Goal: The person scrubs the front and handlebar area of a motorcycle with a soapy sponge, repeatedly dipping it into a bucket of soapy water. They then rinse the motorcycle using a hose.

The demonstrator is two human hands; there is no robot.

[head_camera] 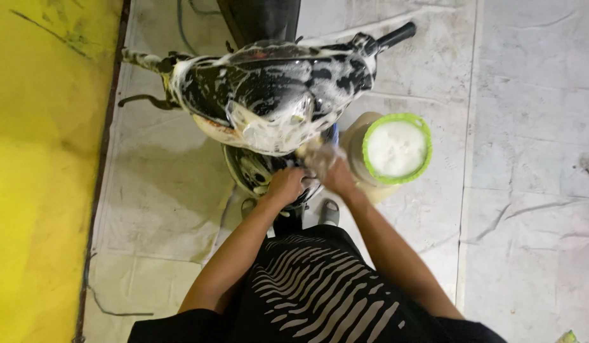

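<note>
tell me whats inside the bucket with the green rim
The bucket is filled to near its green rim with white foam, which covers the whole opening. Any water or tool beneath the foam is hidden. It stands on the floor beside the soapy scooter.

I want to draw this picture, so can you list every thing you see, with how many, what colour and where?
Scooter: one, black, covered in white soap foam, top middle.
Handlebar grip: one, black, top right of the scooter.
Bucket: one, green rim, full of white foam, right of the scooter.
Floor: one, grey concrete slabs, wet.
Yellow area: one, along the left edge.
Shirt: one, black with pale stripes, bottom middle.
Left hand: one, foamy, on the scooter's front.
Right hand: one, blurred, beside the left hand.
</note>
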